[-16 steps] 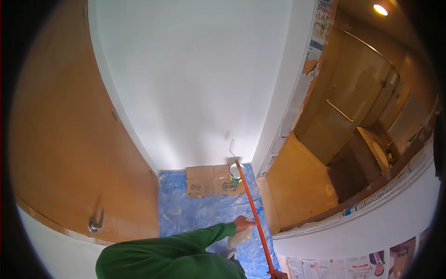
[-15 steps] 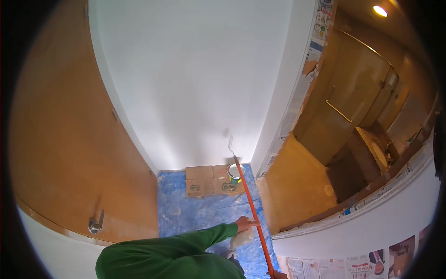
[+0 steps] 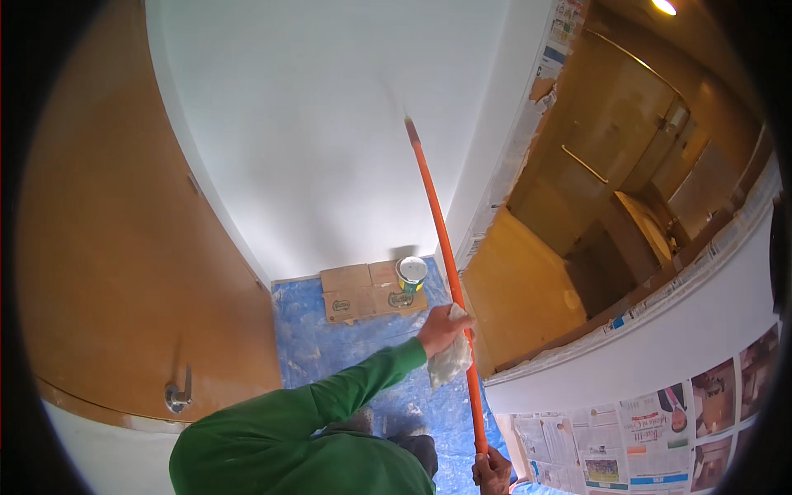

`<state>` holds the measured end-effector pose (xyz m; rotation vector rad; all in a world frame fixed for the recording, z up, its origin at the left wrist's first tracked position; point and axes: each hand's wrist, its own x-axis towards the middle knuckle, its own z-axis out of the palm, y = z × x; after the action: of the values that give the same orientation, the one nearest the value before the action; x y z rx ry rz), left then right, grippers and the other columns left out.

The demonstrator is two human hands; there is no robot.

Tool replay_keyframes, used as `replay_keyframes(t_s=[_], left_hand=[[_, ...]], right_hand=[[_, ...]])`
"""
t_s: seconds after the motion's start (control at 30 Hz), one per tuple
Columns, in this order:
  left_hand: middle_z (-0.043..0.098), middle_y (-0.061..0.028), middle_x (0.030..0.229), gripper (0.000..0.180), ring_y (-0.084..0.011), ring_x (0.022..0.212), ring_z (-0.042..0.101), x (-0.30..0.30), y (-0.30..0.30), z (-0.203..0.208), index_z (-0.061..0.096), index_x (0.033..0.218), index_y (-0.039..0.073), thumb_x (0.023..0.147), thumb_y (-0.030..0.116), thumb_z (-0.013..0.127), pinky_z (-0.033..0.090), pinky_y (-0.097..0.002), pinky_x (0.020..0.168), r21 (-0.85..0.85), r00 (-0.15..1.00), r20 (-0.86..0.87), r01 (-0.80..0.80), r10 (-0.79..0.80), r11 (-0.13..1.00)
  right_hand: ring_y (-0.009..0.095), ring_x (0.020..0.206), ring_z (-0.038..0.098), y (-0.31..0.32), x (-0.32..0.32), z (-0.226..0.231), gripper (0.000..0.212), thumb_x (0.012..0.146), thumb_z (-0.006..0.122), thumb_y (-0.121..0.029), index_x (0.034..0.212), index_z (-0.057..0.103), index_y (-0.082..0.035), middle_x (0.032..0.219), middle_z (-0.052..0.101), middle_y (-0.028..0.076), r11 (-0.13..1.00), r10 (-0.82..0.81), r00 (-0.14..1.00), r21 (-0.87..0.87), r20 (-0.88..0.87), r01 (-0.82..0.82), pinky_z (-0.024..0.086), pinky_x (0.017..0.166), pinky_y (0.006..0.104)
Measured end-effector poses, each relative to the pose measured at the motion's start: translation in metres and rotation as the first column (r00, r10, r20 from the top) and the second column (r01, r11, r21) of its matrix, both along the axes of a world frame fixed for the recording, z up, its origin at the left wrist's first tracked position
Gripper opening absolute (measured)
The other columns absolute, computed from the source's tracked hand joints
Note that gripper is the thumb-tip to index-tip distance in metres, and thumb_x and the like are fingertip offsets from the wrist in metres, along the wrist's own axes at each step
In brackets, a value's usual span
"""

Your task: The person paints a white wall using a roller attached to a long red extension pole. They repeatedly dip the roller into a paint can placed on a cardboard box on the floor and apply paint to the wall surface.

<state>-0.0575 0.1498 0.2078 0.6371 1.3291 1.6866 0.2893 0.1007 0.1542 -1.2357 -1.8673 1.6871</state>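
Observation:
My left hand, at the end of a green sleeve, is closed round a long orange extension pole and also has a crumpled whitish rag in it. Lower down, my right hand grips the pole close to its bottom end. The pole slants up in front of the white wall. Whatever sits beyond its dark tip blends with the wall and I cannot make it out. An uncovered paint bucket with white paint at its top stands on flattened cardboard at the wall's foot.
Blue sheeting covers the floor. At left is a brown door with a lever handle. On the right, newspaper is taped along the edge of a bathroom doorway, and more newspaper covers the lower right.
The pole has risen, its tip moving from just above the bucket to well up the wall. Both hands have come up with it, and my right hand shows more fully.

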Motion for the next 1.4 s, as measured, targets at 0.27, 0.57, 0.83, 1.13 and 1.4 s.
replay_keyframes(t_s=[0.27,0.57,0.83,1.13,1.4], left_hand=[[0.063,-0.0154,0.066,0.019,-0.0202,0.050,0.059,-0.058,0.009,0.055,0.056,0.081,-0.004,0.075,0.014,0.060,0.050,-0.0332,0.047,0.123,0.999,0.007,-0.044,0.043,0.991],[0.061,-0.0163,0.067,0.020,-0.0239,0.049,0.059,-0.059,0.027,0.031,0.054,0.082,-0.003,0.074,0.013,0.061,0.050,-0.0383,0.044,0.004,0.989,0.054,-0.137,0.137,0.991],[0.061,-0.0118,0.064,0.013,-0.0220,0.052,0.061,0.009,0.008,-0.068,0.059,0.080,-0.001,0.076,0.010,0.065,0.049,-0.0363,0.046,-0.176,0.948,0.155,-0.251,0.279,0.952],[0.061,-0.0119,0.063,0.013,-0.0219,0.052,0.061,0.061,0.010,-0.173,0.060,0.072,-0.002,0.075,0.009,0.066,0.048,-0.0359,0.047,-0.331,0.913,0.287,-0.191,0.291,0.924],[0.062,-0.0111,0.065,0.017,-0.0217,0.055,0.061,0.045,0.018,-0.225,0.063,0.074,-0.003,0.072,0.014,0.069,0.048,-0.0351,0.050,-0.450,0.923,0.247,-0.161,0.296,0.878]], right_hand=[[0.003,0.040,0.031,-0.032,0.104,-0.028,0.041,0.094,0.049,-0.036,0.107,0.063,0.001,0.048,0.038,-0.006,0.992,0.080,0.981,-0.114,0.178,-0.060,0.024,0.037,0.0217],[0.003,0.038,0.029,-0.017,0.123,-0.041,0.035,0.094,0.051,-0.034,0.102,0.065,-0.002,0.048,0.037,-0.007,0.994,-0.039,0.998,-0.100,-0.052,0.034,0.021,0.035,0.0219],[0.005,0.049,0.036,-0.013,0.158,-0.077,0.026,0.093,0.052,-0.027,0.101,0.067,-0.007,0.057,0.044,-0.004,0.996,-0.001,0.996,0.088,0.091,-0.007,0.027,0.041,0.0245],[0.004,0.042,0.038,0.004,0.148,-0.079,0.032,0.092,0.054,-0.027,0.091,0.067,0.003,0.052,0.043,-0.002,1.000,-0.002,0.967,-0.026,0.256,0.009,0.028,0.039,0.0231],[0.007,0.047,0.044,0.020,0.101,-0.065,0.031,0.090,0.056,-0.029,0.095,0.069,-0.001,0.053,0.048,0.000,0.988,0.001,0.921,-0.140,0.390,0.058,0.033,0.044,0.0262]])
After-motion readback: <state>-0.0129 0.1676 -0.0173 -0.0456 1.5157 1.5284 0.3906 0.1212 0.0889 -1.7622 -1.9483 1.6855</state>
